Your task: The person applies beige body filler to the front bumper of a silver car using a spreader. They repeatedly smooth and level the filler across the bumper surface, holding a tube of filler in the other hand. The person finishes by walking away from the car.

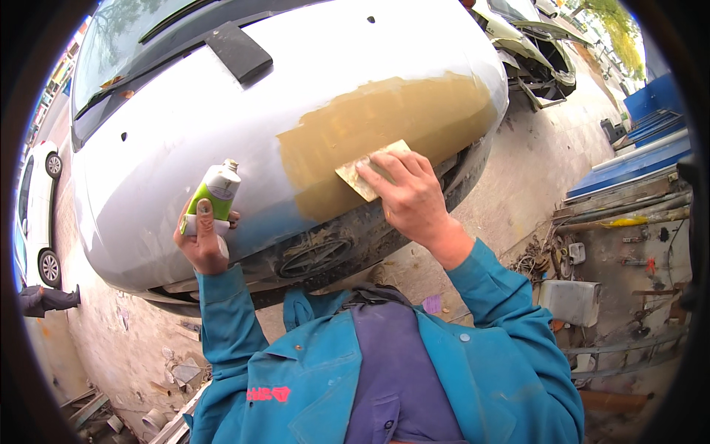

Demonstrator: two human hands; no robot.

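- We look down at a silver car hood [222, 111] with a broad tan patch of filler [384, 126] spread across its front right part.
- Our right hand [410, 196] presses a flat tan spreader [366, 174] against the lower edge of the filler, fingers laid flat over it and gripping it.
- Our left hand [203, 237] is closed around a green and white tube [214, 192], held upright just in front of the hood, its cap off.
- Risks, as we judge them: the open tube could drip on bare paint if it tilts; the spreader could slide off the curved hood edge toward the grille [318, 255] and leave a ridge; a blue sleeve [488, 288] could brush wet filler.
- Edges: the hood curves down sharply just under the right hand.
- Room: bare hood lies open to the left and above the patch. A cluttered bench [629, 244] stands near on the right, another car [532, 44] beyond, and a white car [37, 214] well off to the left.
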